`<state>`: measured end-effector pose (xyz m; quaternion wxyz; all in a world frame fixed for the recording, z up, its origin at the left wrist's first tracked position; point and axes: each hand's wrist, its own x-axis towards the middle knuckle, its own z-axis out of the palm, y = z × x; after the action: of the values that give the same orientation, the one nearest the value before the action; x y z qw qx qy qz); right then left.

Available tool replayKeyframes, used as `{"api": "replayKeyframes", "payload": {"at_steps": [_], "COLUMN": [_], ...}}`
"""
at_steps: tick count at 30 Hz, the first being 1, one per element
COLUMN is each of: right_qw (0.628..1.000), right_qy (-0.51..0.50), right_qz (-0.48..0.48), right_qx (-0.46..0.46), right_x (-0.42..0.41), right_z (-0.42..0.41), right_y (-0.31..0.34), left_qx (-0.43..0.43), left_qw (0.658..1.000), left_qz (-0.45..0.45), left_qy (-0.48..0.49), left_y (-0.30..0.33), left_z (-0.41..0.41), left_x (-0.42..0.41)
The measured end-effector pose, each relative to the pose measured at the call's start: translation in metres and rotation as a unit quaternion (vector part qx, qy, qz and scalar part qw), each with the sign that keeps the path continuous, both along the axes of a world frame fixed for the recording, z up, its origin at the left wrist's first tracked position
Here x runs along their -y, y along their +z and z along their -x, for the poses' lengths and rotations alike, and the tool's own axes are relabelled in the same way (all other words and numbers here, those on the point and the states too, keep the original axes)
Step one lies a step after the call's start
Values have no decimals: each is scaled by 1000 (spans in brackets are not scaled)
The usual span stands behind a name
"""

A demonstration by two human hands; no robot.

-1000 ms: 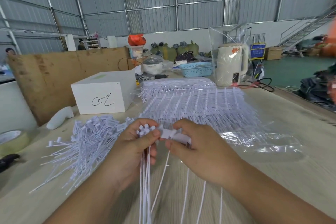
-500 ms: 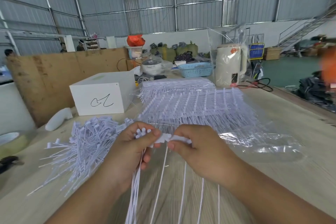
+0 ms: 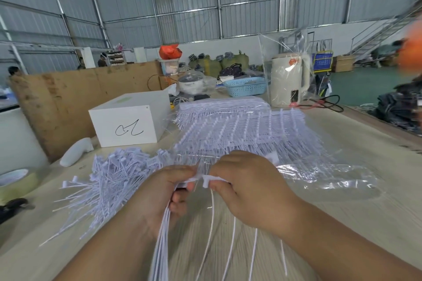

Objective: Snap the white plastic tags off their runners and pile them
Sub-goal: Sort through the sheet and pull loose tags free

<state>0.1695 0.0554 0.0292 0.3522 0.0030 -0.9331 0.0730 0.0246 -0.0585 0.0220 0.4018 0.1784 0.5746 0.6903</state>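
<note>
My left hand (image 3: 159, 194) grips a bundle of loose white tags (image 3: 159, 242) whose tails hang down toward me. My right hand (image 3: 249, 187) pinches a white runner strip (image 3: 206, 180) between thumb and fingers, with a few tags still hanging from it (image 3: 231, 232). The two hands meet just above the table's near middle. A pile of snapped-off tags (image 3: 107, 180) lies to the left. Behind my hands, stacks of uncut tag runners (image 3: 239, 128) sit on clear plastic.
A white box (image 3: 127, 121) with a scribble and a white handheld object (image 3: 76, 151) stand at the back left. A tape roll (image 3: 16, 180) is at the left edge. A cream kettle (image 3: 288, 80), a blue basket (image 3: 245, 86) and clear plastic wrap (image 3: 319, 175) lie further back and right.
My left hand has gathered its tags lower and closer into the palm. My right hand has shifted left along the runner strip. The camera tilted slightly.
</note>
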Motion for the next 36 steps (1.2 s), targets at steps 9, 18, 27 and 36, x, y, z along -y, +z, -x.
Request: {"api": "replayKeyframes", "payload": {"at_steps": [9,18,27,36], "right_qw": [997,992,990,993], "right_qy": [-11,-5,21,11], "right_qz": [69,124,135,112], "right_qx": [-21,21,20,32], "right_x": [1,-7,-2,-1], "right_z": [-1,2,2,1], "right_y": [0,-10,-11,-14], "left_qx": [-179,-183,-245,-251], "left_qw": [979,974,959,961], "left_qz": [-73,-126,-128,-117], "left_qy": [60,-52,-58,-17], "left_y": [-5,-1,1,-1], "left_z": [0,-25,-24,-25], "left_x": [3,4,6,5]}}
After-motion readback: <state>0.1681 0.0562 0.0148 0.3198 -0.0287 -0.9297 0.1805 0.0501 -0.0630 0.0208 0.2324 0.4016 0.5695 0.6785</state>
